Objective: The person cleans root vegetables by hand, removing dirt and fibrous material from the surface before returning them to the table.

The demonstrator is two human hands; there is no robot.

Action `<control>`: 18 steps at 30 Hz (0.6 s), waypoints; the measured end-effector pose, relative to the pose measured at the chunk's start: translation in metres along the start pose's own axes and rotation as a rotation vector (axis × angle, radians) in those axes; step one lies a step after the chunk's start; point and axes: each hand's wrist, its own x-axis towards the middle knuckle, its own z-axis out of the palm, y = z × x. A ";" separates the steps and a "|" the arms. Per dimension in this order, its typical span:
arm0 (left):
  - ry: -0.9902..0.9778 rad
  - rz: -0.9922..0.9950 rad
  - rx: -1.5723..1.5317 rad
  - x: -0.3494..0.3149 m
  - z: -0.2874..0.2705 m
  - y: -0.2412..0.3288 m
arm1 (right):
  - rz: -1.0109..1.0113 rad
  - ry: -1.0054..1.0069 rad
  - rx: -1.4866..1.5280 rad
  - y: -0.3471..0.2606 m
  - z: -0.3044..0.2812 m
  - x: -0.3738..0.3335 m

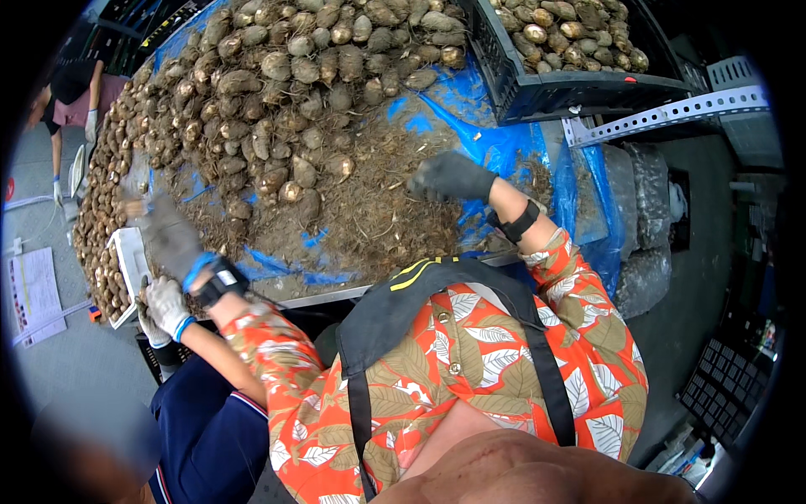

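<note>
A large heap of brown, hairy taro corms [277,63] covers the far and left parts of the worktable. My right hand [453,176], in a dark grey glove, is over the loose soil and root scraps [378,210] right of the heap's near edge. Its fingers are curled, and whatever may be inside them is hidden. On the left, my left hand [172,235], also gloved in grey, is stretched toward the heap's left part near a white tray [130,260]. Motion smears its fingers, so its grip does not show.
Torn blue plastic sheeting [478,126] lies on the table. A black crate [546,97] of taros stands at far right, beside a perforated metal bar [672,113]. Close on my left, a co-worker's gloved hands [164,307] work near the tray. Another person [80,92] is at far left.
</note>
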 end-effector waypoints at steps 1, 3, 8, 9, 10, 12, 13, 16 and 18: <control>-0.124 0.027 -0.032 0.019 -0.026 0.057 | -0.067 0.100 -0.030 -0.004 -0.012 0.000; 0.238 0.418 0.523 0.021 0.061 0.011 | -0.125 0.486 -0.319 0.018 -0.032 0.009; 0.080 -0.242 0.791 -0.016 0.045 -0.058 | 0.152 0.783 -0.201 0.042 -0.082 0.050; 0.076 -0.372 0.800 -0.025 0.052 -0.083 | 0.124 0.756 -0.346 0.041 -0.088 0.061; 0.072 -0.433 0.802 -0.034 0.056 -0.107 | 0.094 0.727 -0.489 0.040 -0.089 0.072; 0.026 -0.591 0.743 -0.046 0.052 -0.152 | 0.214 0.686 -0.569 0.031 -0.083 0.089; -0.019 -0.672 0.681 -0.062 0.062 -0.168 | 0.266 0.669 -0.615 0.020 -0.084 0.080; -0.097 -0.789 0.835 -0.091 0.084 -0.208 | 0.153 0.718 -0.321 0.032 -0.088 0.065; -0.077 -0.855 0.851 -0.100 0.099 -0.227 | 0.115 0.703 0.033 0.017 -0.072 0.040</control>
